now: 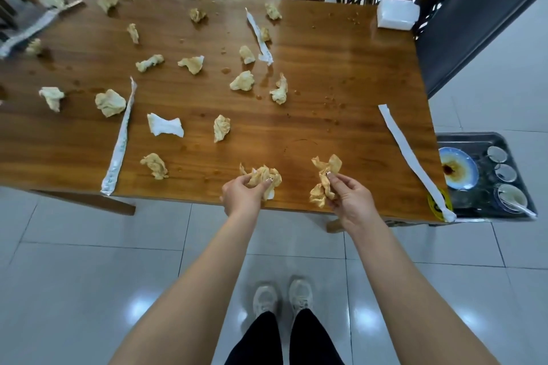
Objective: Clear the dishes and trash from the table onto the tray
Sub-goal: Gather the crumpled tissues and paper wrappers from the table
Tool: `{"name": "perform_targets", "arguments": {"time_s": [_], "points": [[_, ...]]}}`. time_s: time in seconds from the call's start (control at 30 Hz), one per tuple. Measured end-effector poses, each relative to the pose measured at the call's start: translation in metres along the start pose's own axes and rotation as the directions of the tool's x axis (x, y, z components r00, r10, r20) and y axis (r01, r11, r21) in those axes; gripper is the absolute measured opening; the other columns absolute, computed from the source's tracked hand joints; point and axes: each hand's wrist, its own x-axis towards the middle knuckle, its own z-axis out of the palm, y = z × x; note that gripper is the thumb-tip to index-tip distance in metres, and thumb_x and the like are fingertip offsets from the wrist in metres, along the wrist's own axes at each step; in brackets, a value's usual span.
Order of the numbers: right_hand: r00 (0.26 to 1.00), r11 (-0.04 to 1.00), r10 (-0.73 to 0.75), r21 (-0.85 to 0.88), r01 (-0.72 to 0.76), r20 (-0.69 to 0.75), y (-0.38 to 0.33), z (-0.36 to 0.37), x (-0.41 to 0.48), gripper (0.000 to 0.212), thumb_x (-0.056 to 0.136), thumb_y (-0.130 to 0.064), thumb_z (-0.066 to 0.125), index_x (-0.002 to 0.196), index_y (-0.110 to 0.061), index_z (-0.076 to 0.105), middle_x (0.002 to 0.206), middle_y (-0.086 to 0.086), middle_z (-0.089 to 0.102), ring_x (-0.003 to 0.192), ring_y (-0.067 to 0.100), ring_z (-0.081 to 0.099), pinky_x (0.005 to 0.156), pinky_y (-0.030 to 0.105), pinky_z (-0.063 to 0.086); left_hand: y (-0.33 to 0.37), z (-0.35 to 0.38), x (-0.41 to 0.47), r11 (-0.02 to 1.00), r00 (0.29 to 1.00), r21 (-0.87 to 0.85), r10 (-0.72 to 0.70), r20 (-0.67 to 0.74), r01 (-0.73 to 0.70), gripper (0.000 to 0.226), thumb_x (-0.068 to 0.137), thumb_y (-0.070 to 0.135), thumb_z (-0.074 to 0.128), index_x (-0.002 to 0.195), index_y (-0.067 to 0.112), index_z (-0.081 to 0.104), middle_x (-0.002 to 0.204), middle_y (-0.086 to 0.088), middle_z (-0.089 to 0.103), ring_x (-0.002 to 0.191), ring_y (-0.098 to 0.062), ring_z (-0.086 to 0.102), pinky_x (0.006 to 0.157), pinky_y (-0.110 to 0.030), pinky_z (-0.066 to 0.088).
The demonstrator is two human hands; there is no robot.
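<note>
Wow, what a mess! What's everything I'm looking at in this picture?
Table: one, brown wood, centre.
Crumpled napkins: over a dozen, yellow-stained, scattered on table.
White napkin: one, clean, mid-table.
Paper wrappers: at least three, white strips, on table.
Tissue box: one, white, far right corner.
Tray: one, metal, right of table.
Plate: one, blue-rimmed, sauce-stained, on tray.
Small bowls: three, whitish, on tray.
Shoes: two, white, tiled floor.
Left hand: grips napkin wad.
Right hand: pinches twisted napkin.
</note>
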Motion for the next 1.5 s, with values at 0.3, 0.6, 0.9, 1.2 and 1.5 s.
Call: {"name": "perform_targets", "arguments": {"time_s": [0.3, 0.6, 0.9, 1.2, 1.5], "points": [[1.0, 1.0, -0.006, -0.006, 0.006, -0.006, -0.001, -0.001, 0.0, 0.013, 0.084, -0.009, 0.069, 0.092, -0.013, 0.06, 0.083, 0.004, 0.067, 0.075, 0.016, 0.062, 0.074, 0.033, 0.05, -0.003, 0.006, -0.002, 0.971, 0.997, 0.23, 0.065, 0.03, -0.07, 0.056, 0.08, 0.051, 0.07, 0.126, 0.021, 0.061, 0.134, -0.002, 0.046, 0.125, -0.026, 0.036, 0.1, -0.041, 0.039], [0.999, 1.0, 0.002, 0.012, -0.002, -0.032, 0.007, -0.01, 0.003, 0.014, 0.083, -0.008, 0.071, 0.093, -0.013, 0.062, 0.076, -0.002, 0.069, 0.08, 0.018, 0.063, 0.094, 0.047, 0.047, 0.002, 0.013, 0.001, 0.984, 0.997, 0.163, 0.071, 0.009, -0.072, 0.055, 0.078, 0.045, 0.075, 0.118, 0.009, 0.064, 0.127, -0.004, 0.048, 0.112, -0.023, 0.05, 0.095, -0.038, 0.047], [0.993, 0.997, -0.061, 0.05, 0.066, -0.099, -0.008, -0.029, 0.002, 0.024, 0.082, -0.009, 0.072, 0.104, -0.012, 0.062, 0.094, 0.006, 0.07, 0.08, 0.016, 0.068, 0.077, 0.031, 0.055, 0.01, 0.008, -0.003, 0.996, 0.996, -0.012, 0.084, 0.025, -0.084, 0.044, 0.078, 0.033, 0.077, 0.111, 0.008, 0.063, 0.126, -0.005, 0.048, 0.091, -0.017, 0.053, 0.076, -0.028, 0.043], [0.99, 0.979, -0.061, -0.202, 0.034, -0.126, -0.019, -0.069, 0.007, 0.028, 0.078, -0.01, 0.076, 0.104, -0.011, 0.067, 0.094, -0.001, 0.071, 0.095, 0.019, 0.066, 0.095, 0.039, 0.051, 0.022, 0.021, -0.024, 0.988, 0.966, -0.113, 0.128, 0.224, -0.105, 0.03, 0.078, 0.031, 0.078, 0.099, 0.012, 0.065, 0.097, -0.001, 0.066, 0.081, -0.011, 0.057, 0.062, -0.023, 0.042], [0.958, 0.743, -0.231, -0.667, 0.06, -0.171, -0.002, -0.063, 0.039, 0.028, 0.076, -0.03, 0.079, 0.103, -0.026, 0.07, 0.13, -0.004, 0.054, 0.124, 0.024, 0.041, 0.1, 0.044, 0.043, 0.028, 0.038, -0.034, 0.979, 0.956, -0.198, 0.097, 0.278, -0.042, 0.018, 0.081, 0.025, 0.076, 0.084, 0.021, 0.059, 0.088, 0.004, 0.064, 0.08, -0.009, 0.056, 0.063, -0.02, 0.041]]}}
